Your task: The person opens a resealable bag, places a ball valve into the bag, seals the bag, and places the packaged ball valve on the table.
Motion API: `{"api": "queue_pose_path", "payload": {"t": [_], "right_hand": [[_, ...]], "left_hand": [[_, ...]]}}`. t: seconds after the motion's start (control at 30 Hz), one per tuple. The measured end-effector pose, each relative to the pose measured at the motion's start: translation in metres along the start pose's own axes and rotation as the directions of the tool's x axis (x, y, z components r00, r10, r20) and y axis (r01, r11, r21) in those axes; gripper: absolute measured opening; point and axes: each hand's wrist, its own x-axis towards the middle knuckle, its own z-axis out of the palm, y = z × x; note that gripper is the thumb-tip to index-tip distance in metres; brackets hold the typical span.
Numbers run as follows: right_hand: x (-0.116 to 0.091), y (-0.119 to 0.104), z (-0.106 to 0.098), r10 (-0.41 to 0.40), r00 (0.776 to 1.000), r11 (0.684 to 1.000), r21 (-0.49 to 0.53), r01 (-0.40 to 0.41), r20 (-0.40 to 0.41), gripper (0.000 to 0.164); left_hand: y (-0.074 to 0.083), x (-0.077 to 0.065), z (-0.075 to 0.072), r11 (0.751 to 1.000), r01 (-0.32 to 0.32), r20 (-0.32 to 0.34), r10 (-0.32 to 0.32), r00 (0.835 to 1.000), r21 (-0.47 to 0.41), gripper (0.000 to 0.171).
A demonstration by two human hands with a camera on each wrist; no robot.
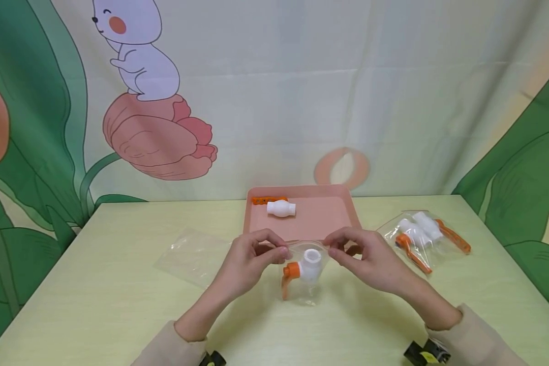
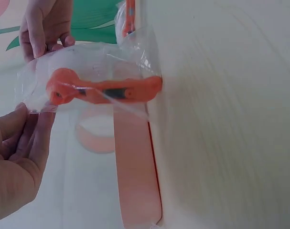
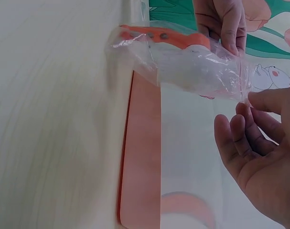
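Between both hands hangs a clear plastic bag (image 1: 307, 296), its upper edge pinched at either side. Inside it sits a white plastic ball valve (image 1: 310, 269) with an orange handle (image 2: 111, 91). My left hand (image 1: 251, 259) pinches the bag's left top corner between thumb and forefinger. At the opposite corner my right hand (image 1: 370, 260) pinches the film the same way. In the right wrist view the bag's lower end is close to the tabletop; whether it touches I cannot tell.
Behind the hands a pink tray (image 1: 325, 213) holds a white valve body (image 1: 281, 208) and an orange handle piece (image 1: 269, 200). An unfilled clear bag (image 1: 187, 256) lies left on the table (image 1: 96, 284). Bagged valves (image 1: 421, 231) with orange handles lie at the right.
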Motion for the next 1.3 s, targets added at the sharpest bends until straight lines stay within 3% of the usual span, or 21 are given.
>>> {"api": "queue_pose_path", "payload": {"t": [0.17, 0.4, 0.83, 1.03, 1.3], "right_hand": [[-0.001, 0.005, 0.002, -0.017, 1.000, 1.000, -0.002, 0.017, 0.019, 0.015], [0.001, 0.007, 0.005, -0.003, 1.000, 0.999, -0.046, 0.004, 0.014, 0.010], [0.001, -0.002, 0.005, -0.063, 0.997, 0.989, -0.141, 0.055, -0.051, 0.014], [0.001, -0.008, 0.005, -0.004, 0.999, 0.998, -0.066, 0.001, -0.043, 0.013], [0.002, -0.012, 0.003, 0.102, 0.995, 0.993, 0.057, -0.102, 0.003, 0.009]], "left_hand": [[-0.001, -0.001, 0.001, 0.998, 0.017, 0.028, -0.015, 0.999, -0.061, 0.007], [-0.001, -0.002, 0.001, 0.998, 0.009, 0.044, -0.006, 0.999, -0.070, 0.006], [0.001, -0.002, 0.002, 0.996, 0.058, 0.005, -0.058, 0.998, -0.065, 0.010], [0.002, -0.002, 0.003, 0.999, 0.046, 0.010, -0.046, 0.999, -0.001, 0.015], [0.002, -0.004, 0.004, 0.999, -0.017, -0.026, 0.018, 0.999, 0.043, 0.006]]}}
